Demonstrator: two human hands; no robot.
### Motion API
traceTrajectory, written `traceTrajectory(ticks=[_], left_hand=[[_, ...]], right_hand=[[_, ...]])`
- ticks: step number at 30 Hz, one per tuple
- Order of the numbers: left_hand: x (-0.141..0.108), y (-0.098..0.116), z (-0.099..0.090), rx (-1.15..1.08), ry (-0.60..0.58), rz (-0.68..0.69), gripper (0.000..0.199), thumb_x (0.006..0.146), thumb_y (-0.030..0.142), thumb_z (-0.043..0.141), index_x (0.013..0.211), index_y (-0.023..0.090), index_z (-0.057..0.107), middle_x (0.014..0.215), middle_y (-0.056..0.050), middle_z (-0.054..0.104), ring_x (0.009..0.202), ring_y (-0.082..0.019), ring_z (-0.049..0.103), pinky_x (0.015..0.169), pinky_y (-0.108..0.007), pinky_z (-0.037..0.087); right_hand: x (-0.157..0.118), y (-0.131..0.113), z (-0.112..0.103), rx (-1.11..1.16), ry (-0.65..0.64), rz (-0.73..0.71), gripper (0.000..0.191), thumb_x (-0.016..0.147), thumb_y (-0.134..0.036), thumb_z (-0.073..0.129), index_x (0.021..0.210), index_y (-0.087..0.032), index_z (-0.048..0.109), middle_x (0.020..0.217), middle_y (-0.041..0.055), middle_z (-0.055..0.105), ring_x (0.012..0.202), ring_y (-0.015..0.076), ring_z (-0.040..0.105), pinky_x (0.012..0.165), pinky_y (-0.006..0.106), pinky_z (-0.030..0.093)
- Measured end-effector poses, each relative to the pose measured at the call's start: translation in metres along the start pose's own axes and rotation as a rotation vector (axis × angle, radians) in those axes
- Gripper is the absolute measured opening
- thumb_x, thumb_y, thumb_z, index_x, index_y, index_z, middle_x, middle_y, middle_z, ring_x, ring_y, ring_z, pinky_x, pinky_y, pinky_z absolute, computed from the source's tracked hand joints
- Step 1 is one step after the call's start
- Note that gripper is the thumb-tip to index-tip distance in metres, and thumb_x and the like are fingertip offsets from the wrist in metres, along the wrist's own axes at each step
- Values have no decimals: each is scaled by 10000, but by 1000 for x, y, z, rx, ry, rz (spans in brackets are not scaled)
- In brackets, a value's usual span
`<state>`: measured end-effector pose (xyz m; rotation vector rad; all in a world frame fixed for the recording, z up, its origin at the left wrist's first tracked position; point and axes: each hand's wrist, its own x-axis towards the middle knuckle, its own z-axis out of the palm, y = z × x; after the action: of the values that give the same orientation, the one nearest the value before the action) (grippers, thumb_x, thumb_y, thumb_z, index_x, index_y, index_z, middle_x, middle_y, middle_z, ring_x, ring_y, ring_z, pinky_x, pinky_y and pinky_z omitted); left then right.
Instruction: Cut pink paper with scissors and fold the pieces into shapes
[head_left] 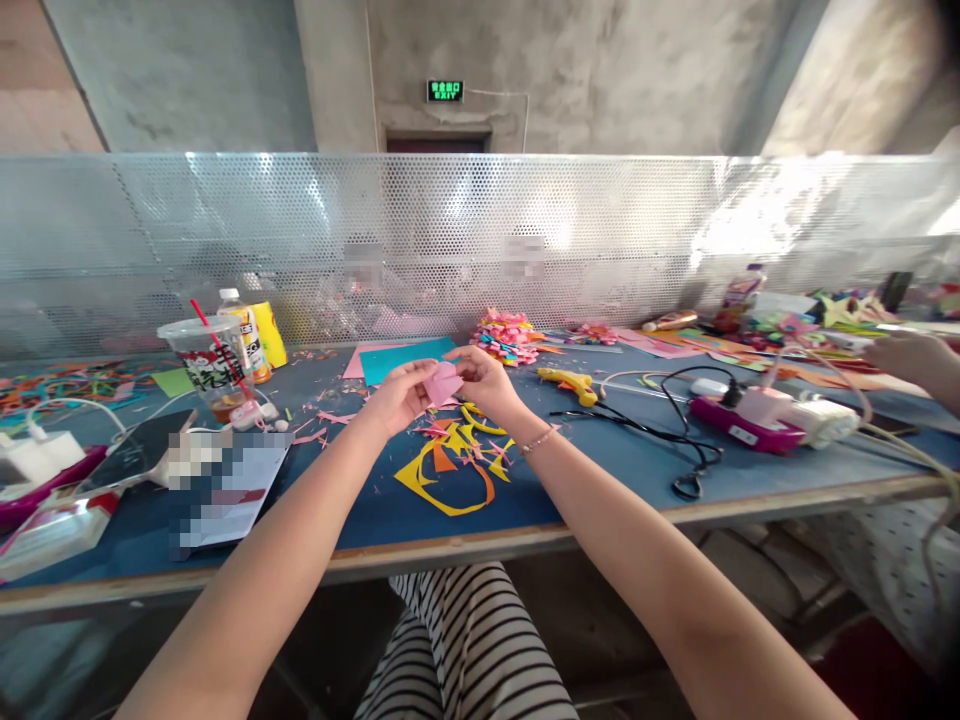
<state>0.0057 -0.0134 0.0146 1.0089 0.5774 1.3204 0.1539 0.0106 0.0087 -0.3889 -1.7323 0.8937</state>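
Note:
A small pink paper piece is held up between both hands above the table. My left hand pinches its left side, and my right hand grips its upper right edge. Just behind the hands lies a teal sheet over a pink one. Yellow paper scraps and an orange scrap are spread on the blue table below, mixed with thin pink cuttings. A pink layered paper ball stands behind my right hand.
A yellow glue gun and black cables lie to the right, near a purple power strip. At left are a plastic cup, a bottle and a tablet. Another person's hand shows at far right.

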Motion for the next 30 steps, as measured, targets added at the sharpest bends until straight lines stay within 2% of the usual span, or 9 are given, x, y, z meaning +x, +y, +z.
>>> traceTrajectory(ticks=[7,11,19,23,26,30], left_hand=[[-2,1,1,52,-15,-11,128,600,163,653,710,119,604,623,-7,588,544,-84,539,496,-201,415],[-3,1,1,90,-13,-17,184,564,141,676,730,128,598,603,10,583,528,-75,535,508,-202,409],[0,-2,-1,191,2,140,251,547,162,690,763,137,565,637,14,573,564,-76,542,528,-197,411],[3,-3,-6,237,34,104,231,602,228,658,789,148,550,651,7,559,543,-78,534,491,-195,403],[4,-3,-10,255,38,81,268,564,165,681,792,141,542,686,-6,571,589,-89,557,544,-212,430],[2,-3,-8,314,24,82,347,525,131,706,822,139,526,701,-19,593,605,-106,572,567,-233,439]], right_hand=[[-1,3,0,34,-177,92,503,586,-61,580,1047,-194,431,617,-54,541,568,81,520,542,191,418],[-1,4,-1,65,-264,135,605,574,-51,581,1122,-198,371,620,-56,552,583,88,531,560,201,426],[0,6,-1,26,-238,156,583,566,-45,563,1104,-187,391,591,-65,537,546,74,509,529,183,407],[1,10,-4,-19,-178,191,537,547,-37,541,1053,-173,425,590,-64,549,536,74,516,518,180,412],[2,10,-5,-73,-148,245,421,549,-65,555,954,-158,484,586,-53,562,524,75,519,511,183,411],[1,5,-4,-89,-144,324,368,535,-104,605,890,-143,515,580,-42,583,512,74,520,504,184,400]])
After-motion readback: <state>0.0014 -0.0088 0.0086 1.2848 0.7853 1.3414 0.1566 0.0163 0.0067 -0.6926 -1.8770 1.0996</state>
